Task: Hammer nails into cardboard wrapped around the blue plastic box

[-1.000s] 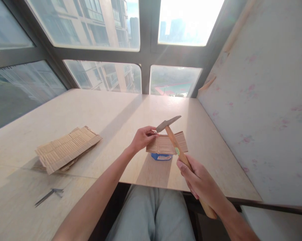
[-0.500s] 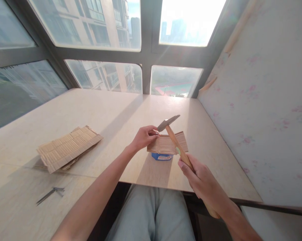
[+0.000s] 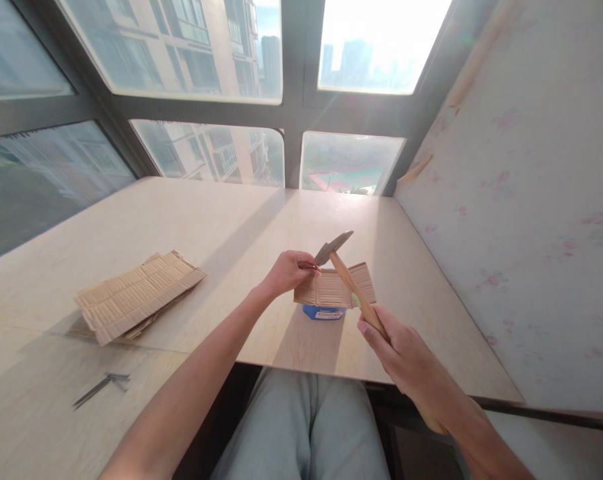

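Head view: hammer (image 3: 348, 280) above pale tabletop (image 3: 241, 243) beside flowered wall (image 3: 521, 220).

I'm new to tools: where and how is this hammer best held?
Probably low on its wooden handle, from the near right side, where the right hand holds it. The handle is long, slim and slants toward the person, its lower part well clear of the metal head at the far end.

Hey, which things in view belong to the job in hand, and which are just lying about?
In use:
- hammer, in the right hand
- cardboard piece, left hand at its edge
- blue container, beneath that piece

Lying about, possibly spares:
- cardboard stack
- thin metal pieces, seemingly nails
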`<action>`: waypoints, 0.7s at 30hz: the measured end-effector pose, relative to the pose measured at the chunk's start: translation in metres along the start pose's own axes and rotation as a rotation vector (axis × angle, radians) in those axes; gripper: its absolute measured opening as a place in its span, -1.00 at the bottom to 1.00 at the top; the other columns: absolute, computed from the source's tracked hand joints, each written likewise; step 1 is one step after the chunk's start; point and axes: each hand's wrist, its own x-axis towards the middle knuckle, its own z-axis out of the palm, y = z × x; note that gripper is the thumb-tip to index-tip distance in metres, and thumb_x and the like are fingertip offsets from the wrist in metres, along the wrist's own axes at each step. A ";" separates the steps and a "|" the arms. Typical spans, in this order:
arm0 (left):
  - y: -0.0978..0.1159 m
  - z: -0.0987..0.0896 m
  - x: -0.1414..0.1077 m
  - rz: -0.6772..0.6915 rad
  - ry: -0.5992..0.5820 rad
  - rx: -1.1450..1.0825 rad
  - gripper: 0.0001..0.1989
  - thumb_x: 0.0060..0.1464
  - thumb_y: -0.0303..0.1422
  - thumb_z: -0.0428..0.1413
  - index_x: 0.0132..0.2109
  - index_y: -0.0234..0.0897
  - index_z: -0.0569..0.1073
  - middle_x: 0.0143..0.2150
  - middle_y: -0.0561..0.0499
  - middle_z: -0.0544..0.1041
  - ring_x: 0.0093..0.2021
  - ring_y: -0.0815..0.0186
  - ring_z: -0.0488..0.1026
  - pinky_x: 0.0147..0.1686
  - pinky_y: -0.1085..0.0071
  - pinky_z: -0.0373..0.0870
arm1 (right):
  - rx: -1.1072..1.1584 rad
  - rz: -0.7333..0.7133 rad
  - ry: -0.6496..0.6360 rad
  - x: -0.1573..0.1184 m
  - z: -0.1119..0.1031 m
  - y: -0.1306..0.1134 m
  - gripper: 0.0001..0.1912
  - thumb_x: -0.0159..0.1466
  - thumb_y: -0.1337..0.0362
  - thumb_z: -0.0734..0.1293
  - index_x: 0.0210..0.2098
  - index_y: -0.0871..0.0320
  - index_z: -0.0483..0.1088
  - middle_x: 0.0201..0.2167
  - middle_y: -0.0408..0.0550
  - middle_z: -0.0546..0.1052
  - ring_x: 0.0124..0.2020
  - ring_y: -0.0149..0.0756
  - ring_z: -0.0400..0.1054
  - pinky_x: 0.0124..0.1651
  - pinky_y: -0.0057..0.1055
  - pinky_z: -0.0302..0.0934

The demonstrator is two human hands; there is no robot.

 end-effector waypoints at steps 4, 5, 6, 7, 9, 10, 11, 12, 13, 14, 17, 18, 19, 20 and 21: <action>-0.002 -0.002 0.002 -0.008 -0.007 0.081 -0.84 -0.12 -0.30 0.23 -0.39 -0.31 0.59 -0.43 0.01 0.59 -0.36 0.24 0.54 -0.40 0.42 0.41 | 0.053 0.017 -0.013 -0.001 0.000 0.000 -0.74 0.34 0.08 0.14 -0.38 0.10 0.25 -0.66 -0.20 0.30 -0.66 -0.38 0.17 -0.60 -0.47 -0.07; -0.002 -0.003 0.002 -0.005 -0.003 0.090 -0.84 -0.12 -0.30 0.23 -0.39 -0.31 0.59 -0.44 0.00 0.59 -0.35 0.23 0.54 -0.40 0.42 0.41 | 0.079 0.030 -0.017 -0.001 0.000 0.000 -0.73 0.34 0.07 0.14 -0.39 0.09 0.24 -0.68 -0.21 0.28 -0.68 -0.39 0.15 -0.62 -0.47 -0.09; -0.003 -0.003 0.002 -0.001 -0.002 0.086 -0.84 -0.11 -0.30 0.23 -0.39 -0.31 0.59 -0.42 -0.01 0.60 -0.34 0.23 0.55 -0.39 0.42 0.41 | 0.100 0.039 -0.017 -0.002 0.000 -0.001 -0.72 0.34 0.06 0.14 -0.40 0.08 0.22 -0.70 -0.22 0.26 -0.70 -0.39 0.13 -0.63 -0.47 -0.11; -0.004 -0.003 0.003 0.000 -0.003 0.072 -0.85 -0.11 -0.31 0.23 -0.37 -0.31 0.58 -0.40 -0.03 0.61 -0.32 0.22 0.56 -0.38 0.41 0.42 | 0.109 0.041 -0.015 -0.002 0.000 -0.001 -0.71 0.34 0.05 0.14 -0.40 0.08 0.21 -0.70 -0.22 0.26 -0.70 -0.39 0.13 -0.63 -0.47 -0.12; -0.004 -0.003 0.003 -0.007 -0.004 0.040 -0.79 -0.12 -0.35 0.24 -0.26 -0.32 0.57 -0.36 -0.05 0.63 -0.28 0.20 0.57 -0.34 0.40 0.44 | 0.088 0.029 -0.002 -0.002 -0.001 -0.001 -0.71 0.35 0.05 0.12 -0.39 0.08 0.21 -0.68 -0.21 0.28 -0.67 -0.37 0.16 -0.61 -0.46 -0.08; -0.003 -0.003 0.003 -0.015 -0.010 0.031 -0.72 -0.12 -0.37 0.24 -0.18 -0.32 0.56 -0.34 -0.06 0.63 -0.27 0.19 0.58 -0.34 0.40 0.44 | 0.062 0.015 -0.001 -0.002 0.000 -0.001 -0.72 0.36 0.06 0.12 -0.37 0.09 0.23 -0.65 -0.20 0.31 -0.65 -0.37 0.18 -0.58 -0.46 -0.06; -0.002 -0.004 0.003 -0.021 -0.019 0.029 -0.65 -0.13 -0.38 0.25 -0.11 -0.32 0.53 -0.34 -0.06 0.63 -0.28 0.19 0.58 -0.34 0.41 0.44 | 0.030 0.000 -0.003 -0.001 0.000 0.000 -0.73 0.36 0.07 0.13 -0.36 0.09 0.25 -0.63 -0.19 0.33 -0.62 -0.36 0.20 -0.55 -0.45 -0.03; -0.001 -0.004 0.003 -0.025 -0.029 0.036 -0.60 -0.14 -0.38 0.25 -0.07 -0.32 0.51 -0.35 -0.06 0.63 -0.28 0.19 0.58 -0.36 0.41 0.44 | 0.001 -0.016 -0.006 0.000 0.000 0.000 -0.74 0.36 0.08 0.13 -0.35 0.10 0.26 -0.60 -0.17 0.36 -0.59 -0.35 0.23 -0.52 -0.44 -0.02; 0.000 -0.004 0.003 -0.024 -0.037 0.048 -0.58 -0.13 -0.38 0.25 -0.05 -0.33 0.50 -0.36 -0.06 0.63 -0.29 0.19 0.58 -0.37 0.42 0.43 | -0.021 -0.029 -0.010 0.000 0.000 0.001 -0.74 0.36 0.10 0.14 -0.34 0.11 0.28 -0.58 -0.16 0.38 -0.57 -0.35 0.24 -0.50 -0.44 -0.01; 0.001 -0.005 0.002 -0.022 -0.043 0.062 -0.59 -0.12 -0.38 0.25 -0.05 -0.33 0.50 -0.37 -0.06 0.63 -0.30 0.18 0.58 -0.39 0.42 0.42 | -0.031 -0.036 -0.016 0.001 0.000 0.001 -0.74 0.36 0.10 0.14 -0.34 0.11 0.29 -0.57 -0.15 0.39 -0.56 -0.34 0.26 -0.49 -0.44 -0.01; 0.004 -0.004 0.002 -0.017 -0.039 0.070 -0.64 -0.11 -0.38 0.23 -0.09 -0.33 0.51 -0.35 -0.08 0.63 -0.27 0.15 0.59 -0.36 0.40 0.44 | -0.014 -0.014 -0.021 0.001 -0.001 -0.001 -0.72 0.37 0.09 0.12 -0.35 0.11 0.28 -0.60 -0.16 0.38 -0.57 -0.34 0.26 -0.52 -0.44 -0.02; 0.004 -0.004 0.002 -0.017 -0.034 0.057 -0.65 -0.11 -0.39 0.23 -0.10 -0.33 0.51 -0.33 -0.10 0.63 -0.25 0.14 0.59 -0.34 0.39 0.45 | -0.009 -0.004 -0.016 0.001 -0.002 -0.002 -0.71 0.37 0.07 0.11 -0.35 0.11 0.28 -0.61 -0.16 0.36 -0.59 -0.34 0.25 -0.53 -0.44 -0.03; 0.004 -0.004 0.002 -0.017 -0.028 0.042 -0.67 -0.12 -0.40 0.24 -0.12 -0.33 0.51 -0.32 -0.11 0.64 -0.24 0.13 0.59 -0.33 0.38 0.46 | -0.011 0.003 -0.009 0.001 -0.003 -0.002 -0.70 0.37 0.06 0.11 -0.34 0.11 0.28 -0.62 -0.17 0.36 -0.60 -0.35 0.24 -0.53 -0.44 -0.04; 0.004 -0.004 0.002 -0.018 -0.026 0.029 -0.67 -0.13 -0.40 0.24 -0.14 -0.34 0.50 -0.31 -0.12 0.64 -0.23 0.13 0.59 -0.32 0.38 0.46 | -0.019 0.003 -0.004 0.002 -0.003 -0.003 -0.70 0.37 0.06 0.11 -0.34 0.11 0.28 -0.62 -0.17 0.36 -0.60 -0.35 0.23 -0.53 -0.44 -0.04; 0.004 -0.004 0.002 -0.019 -0.028 0.022 -0.68 -0.14 -0.40 0.25 -0.15 -0.34 0.50 -0.32 -0.12 0.64 -0.24 0.13 0.59 -0.33 0.38 0.46 | -0.035 -0.001 -0.007 0.002 -0.004 -0.002 -0.70 0.37 0.06 0.12 -0.34 0.11 0.28 -0.61 -0.17 0.37 -0.59 -0.35 0.23 -0.53 -0.44 -0.04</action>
